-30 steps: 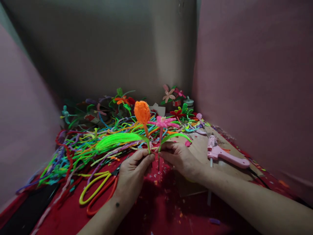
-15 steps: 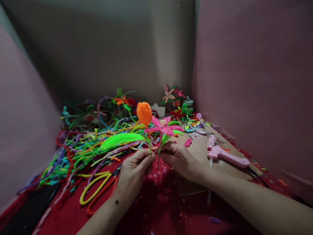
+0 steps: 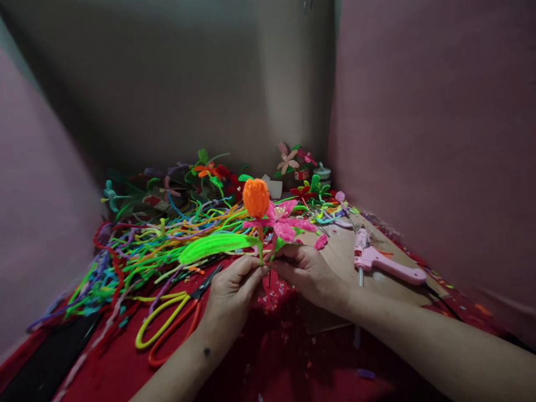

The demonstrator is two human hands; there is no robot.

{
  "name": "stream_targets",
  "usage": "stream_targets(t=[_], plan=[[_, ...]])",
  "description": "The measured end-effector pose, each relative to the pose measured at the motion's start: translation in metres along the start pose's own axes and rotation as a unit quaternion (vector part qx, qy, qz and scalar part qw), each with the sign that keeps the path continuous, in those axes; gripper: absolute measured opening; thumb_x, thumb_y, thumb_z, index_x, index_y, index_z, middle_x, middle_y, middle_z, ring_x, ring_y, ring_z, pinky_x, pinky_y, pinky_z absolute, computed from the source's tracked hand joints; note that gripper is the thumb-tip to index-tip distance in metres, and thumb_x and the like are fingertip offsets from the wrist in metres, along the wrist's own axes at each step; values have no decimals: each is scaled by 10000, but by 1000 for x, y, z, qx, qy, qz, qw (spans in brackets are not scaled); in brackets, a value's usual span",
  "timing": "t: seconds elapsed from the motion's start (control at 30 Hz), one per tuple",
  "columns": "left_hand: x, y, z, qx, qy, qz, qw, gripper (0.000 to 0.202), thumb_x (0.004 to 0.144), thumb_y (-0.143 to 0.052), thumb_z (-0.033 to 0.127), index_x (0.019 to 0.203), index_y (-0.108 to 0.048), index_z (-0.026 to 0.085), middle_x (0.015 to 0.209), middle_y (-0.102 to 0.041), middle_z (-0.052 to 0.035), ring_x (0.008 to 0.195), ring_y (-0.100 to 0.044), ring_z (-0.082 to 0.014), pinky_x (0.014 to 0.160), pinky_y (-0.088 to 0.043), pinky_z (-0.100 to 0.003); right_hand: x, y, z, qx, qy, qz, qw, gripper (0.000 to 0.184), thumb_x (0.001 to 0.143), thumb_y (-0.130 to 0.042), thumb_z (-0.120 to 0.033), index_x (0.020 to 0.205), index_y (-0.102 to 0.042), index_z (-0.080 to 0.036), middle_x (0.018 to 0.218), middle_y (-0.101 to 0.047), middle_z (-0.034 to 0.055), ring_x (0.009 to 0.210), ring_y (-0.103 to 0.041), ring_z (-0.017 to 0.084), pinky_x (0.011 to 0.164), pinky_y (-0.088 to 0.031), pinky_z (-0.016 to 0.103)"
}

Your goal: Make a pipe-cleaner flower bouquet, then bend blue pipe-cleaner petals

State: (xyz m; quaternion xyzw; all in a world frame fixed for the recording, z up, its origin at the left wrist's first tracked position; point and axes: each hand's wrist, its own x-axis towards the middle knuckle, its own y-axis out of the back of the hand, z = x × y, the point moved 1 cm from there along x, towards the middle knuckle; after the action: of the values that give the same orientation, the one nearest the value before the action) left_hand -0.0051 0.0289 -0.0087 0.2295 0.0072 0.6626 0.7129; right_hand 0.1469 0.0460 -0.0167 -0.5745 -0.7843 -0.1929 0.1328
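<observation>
My left hand pinches the green stem of an orange pipe-cleaner bud that carries a long bright green leaf. My right hand pinches the stem of a pink pipe-cleaner flower. The two stems stand upright and touch side by side between my fingertips, with the pink flower just right of and below the orange bud. Both hands hover over a red cloth.
A heap of coloured pipe cleaners spreads to the left and back. Scissors with yellow and orange handles lie left of my left hand. A pink glue gun rests on cardboard at right. Finished flowers stand by the back wall.
The orange bud and the pink flower have come together, their stems now touching. The bud has shifted right and the pink flower has turned its face toward me.
</observation>
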Motion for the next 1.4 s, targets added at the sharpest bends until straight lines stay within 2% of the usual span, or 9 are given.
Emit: stream_targets(t=[0.1,0.3,0.4,0.6,0.67,0.93,1.03,1.2,1.4], plan=[[-2,1,-2,19,-23,8,1000,149,750,-615,313,646,-656,215,587,-543,1,554,-461,-142,540,-371,-236,-2,0,1,25,15,-12,1000,170,813,-543,-191,893,-692,-210,760,-635,-4,713,-555,123,704,-459,257],[-4,3,2,64,-50,34,996,152,707,-634,303,577,-658,227,496,-513,4,479,-436,-143,498,-363,-240,-1,0,1,9,28,-4,1000,158,814,-563,-230,877,-706,-250,845,-673,-4,798,-582,147,823,-463,303],[-4,3,1,89,-78,19,993,186,736,-598,290,572,-637,211,532,-530,3,513,-467,-136,529,-387,-228,-1,-1,4,43,34,-7,998,148,804,-589,-263,870,-720,-238,819,-683,1,775,-589,153,816,-471,312],[-5,1,-7,80,-88,7,993,137,778,-553,244,766,-668,172,647,-618,-2,554,-513,-112,553,-415,-198,-2,-2,13,83,-6,-13,996,166,798,-610,-248,904,-739,-253,787,-676,2,759,-583,143,814,-467,322],[-5,1,-7,67,-78,2,995,134,779,-559,246,785,-665,164,680,-629,-6,578,-522,-111,574,-424,-197,-2,-1,11,83,-9,-5,996,150,774,-638,-256,876,-747,-252,816,-675,12,798,-577,152,834,-456,333],[-5,1,2,40,-36,-68,996,256,834,-508,277,606,-556,169,535,-477,35,498,-434,-88,499,-357,-188,1,0,-3,125,-47,-4,991,180,704,-703,-385,765,-759,-225,759,-631,19,770,-533,148,770,-437,312],[-5,1,3,38,-38,-75,996,249,827,-514,280,607,-551,170,554,-465,33,515,-417,-89,508,-348,-193,0,1,-7,147,-63,-8,987,193,686,-716,-392,766,-757,-221,745,-618,15,768,-520,144,723,-433,285],[-8,0,4,28,-20,-65,997,272,807,-531,305,571,-532,170,560,-441,29,525,-388,-92,516,-334,-206,-1,0,-4,212,-83,-52,972,189,701,-707,-374,800,-755,-220,647,-597,-15,637,-493,105,680,-422,269],[-6,-3,11,-34,101,-84,991,274,772,-557,382,609,-571,163,482,-440,40,452,-371,-84,465,-306,-212,1,-3,2,215,-77,-10,973,161,703,-711,-348,760,-754,-203,681,-616,-1,637,-510,107,682,-418,272]])
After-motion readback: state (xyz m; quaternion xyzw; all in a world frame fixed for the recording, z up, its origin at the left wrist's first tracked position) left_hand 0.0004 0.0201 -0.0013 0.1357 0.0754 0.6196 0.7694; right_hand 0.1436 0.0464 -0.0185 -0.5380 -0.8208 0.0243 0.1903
